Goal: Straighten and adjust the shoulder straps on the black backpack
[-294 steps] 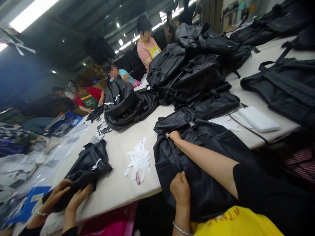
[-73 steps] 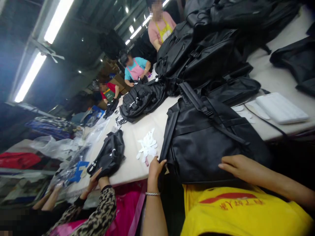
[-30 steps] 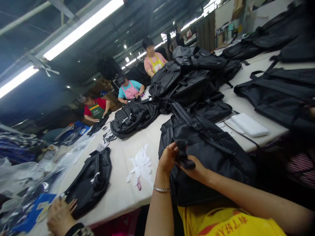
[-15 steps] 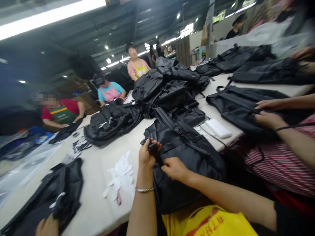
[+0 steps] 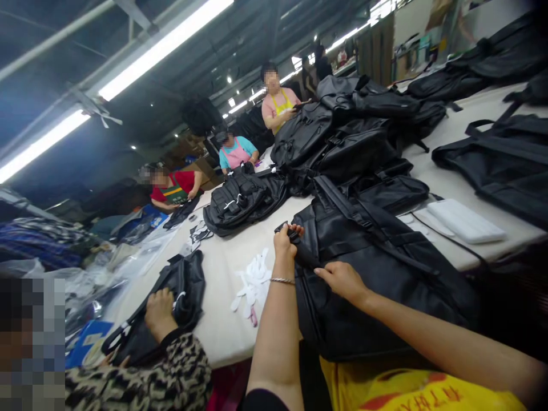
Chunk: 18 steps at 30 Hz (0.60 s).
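A large black backpack lies in front of me at the table's edge, its straps on top. At its left side my left hand is closed round a black strap. The strap's lower end is pinched by my right hand, so it is stretched between the two hands above the bag. Left of my left wrist, which wears a braided bracelet, white tags are heaped on the pale table.
Behind the backpack rises a pile of black bags. A white packet lies at the right. At the left, a person in a patterned sleeve handles another black bag. Several people stand along the table's far side.
The view has swung left, so the table's contents appear farther right. The person in the patterned sleeve has come into view. Both my hands still hold the strap.
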{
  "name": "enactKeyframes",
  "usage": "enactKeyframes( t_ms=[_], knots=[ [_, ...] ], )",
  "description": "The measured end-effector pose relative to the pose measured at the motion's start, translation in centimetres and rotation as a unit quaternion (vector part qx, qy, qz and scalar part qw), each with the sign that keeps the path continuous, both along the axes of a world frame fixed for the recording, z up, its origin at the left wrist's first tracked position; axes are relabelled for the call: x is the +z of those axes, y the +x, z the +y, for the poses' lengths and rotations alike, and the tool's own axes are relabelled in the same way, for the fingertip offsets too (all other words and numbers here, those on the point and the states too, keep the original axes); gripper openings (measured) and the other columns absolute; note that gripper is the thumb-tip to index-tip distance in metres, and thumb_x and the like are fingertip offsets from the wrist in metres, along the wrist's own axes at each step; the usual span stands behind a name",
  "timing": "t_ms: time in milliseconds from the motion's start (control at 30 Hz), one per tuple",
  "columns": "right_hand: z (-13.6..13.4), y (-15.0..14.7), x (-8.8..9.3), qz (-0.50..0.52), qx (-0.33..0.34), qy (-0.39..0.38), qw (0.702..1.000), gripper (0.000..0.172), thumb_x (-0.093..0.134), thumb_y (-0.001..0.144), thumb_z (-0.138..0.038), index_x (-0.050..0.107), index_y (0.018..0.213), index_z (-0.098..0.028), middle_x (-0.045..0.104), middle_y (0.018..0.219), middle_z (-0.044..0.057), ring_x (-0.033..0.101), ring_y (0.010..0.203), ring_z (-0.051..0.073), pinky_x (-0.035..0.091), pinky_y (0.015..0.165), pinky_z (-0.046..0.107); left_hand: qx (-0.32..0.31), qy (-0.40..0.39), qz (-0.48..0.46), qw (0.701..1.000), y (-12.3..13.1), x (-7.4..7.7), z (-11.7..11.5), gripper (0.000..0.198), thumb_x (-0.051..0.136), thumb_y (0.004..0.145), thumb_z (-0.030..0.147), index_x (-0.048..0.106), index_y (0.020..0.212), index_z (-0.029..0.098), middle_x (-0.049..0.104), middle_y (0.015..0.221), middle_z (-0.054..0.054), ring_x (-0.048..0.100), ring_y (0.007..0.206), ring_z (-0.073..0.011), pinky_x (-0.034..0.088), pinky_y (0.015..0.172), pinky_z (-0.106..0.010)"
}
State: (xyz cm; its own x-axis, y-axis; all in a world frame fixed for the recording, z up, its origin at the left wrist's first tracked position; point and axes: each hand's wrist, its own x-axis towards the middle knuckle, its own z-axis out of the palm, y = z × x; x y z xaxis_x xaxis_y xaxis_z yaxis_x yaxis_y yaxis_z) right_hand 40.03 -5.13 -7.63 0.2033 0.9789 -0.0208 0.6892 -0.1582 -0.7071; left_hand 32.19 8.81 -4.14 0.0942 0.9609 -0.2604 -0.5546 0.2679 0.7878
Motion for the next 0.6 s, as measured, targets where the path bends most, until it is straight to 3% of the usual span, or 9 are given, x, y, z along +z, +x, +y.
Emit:
enactKeyframes(
  t_ms=[133, 333, 600],
  knots=[
    [0.2, -0.7, -1.1, 0.049, 0.011, -0.001, 0.999, 0.043, 0.036, 0.076, -0.046, 0.047, 0.044, -0.018, 0.053, 0.048, 0.002, 0.048, 0.049, 0.011, 0.026, 0.049, 0.022, -0.024, -0.026, 0.023, 0.999, -0.3, -1.8, 2.2, 0.010, 0.047, 0.073, 0.017, 0.047, 0.064, 0.013, 0.052, 0.053, 0.001, 0.054, 0.050, -0.0100, 0.047, 0.062, -0.031],
    [-0.6, -0.7, -2.4, 0.134, 0.019, 0.001, 0.991, 0.041, 0.038, 0.073, -0.045, 0.042, 0.043, -0.017, 0.039, 0.041, -0.003, 0.039, 0.044, 0.009, 0.024, 0.045, 0.021, -0.026, -0.062, 0.055, 0.996, -1.4, -4.3, 3.4, 0.014, 0.042, 0.075, 0.015, 0.043, 0.061, 0.014, 0.044, 0.047, 0.004, 0.044, 0.039, -0.0064, 0.043, 0.054, -0.027],
    [-2.9, -0.9, -0.7, 0.224, 0.025, -0.004, 0.974, 0.040, 0.038, 0.073, -0.044, 0.039, 0.044, -0.017, 0.034, 0.041, -0.004, 0.034, 0.042, 0.008, 0.024, 0.044, 0.021, -0.090, -0.078, 0.060, 0.991, -0.4, -3.3, 4.0, 0.015, 0.047, 0.074, 0.017, 0.046, 0.060, 0.012, 0.044, 0.049, 0.002, 0.042, 0.042, -0.0065, 0.043, 0.053, -0.027]
  ],
)
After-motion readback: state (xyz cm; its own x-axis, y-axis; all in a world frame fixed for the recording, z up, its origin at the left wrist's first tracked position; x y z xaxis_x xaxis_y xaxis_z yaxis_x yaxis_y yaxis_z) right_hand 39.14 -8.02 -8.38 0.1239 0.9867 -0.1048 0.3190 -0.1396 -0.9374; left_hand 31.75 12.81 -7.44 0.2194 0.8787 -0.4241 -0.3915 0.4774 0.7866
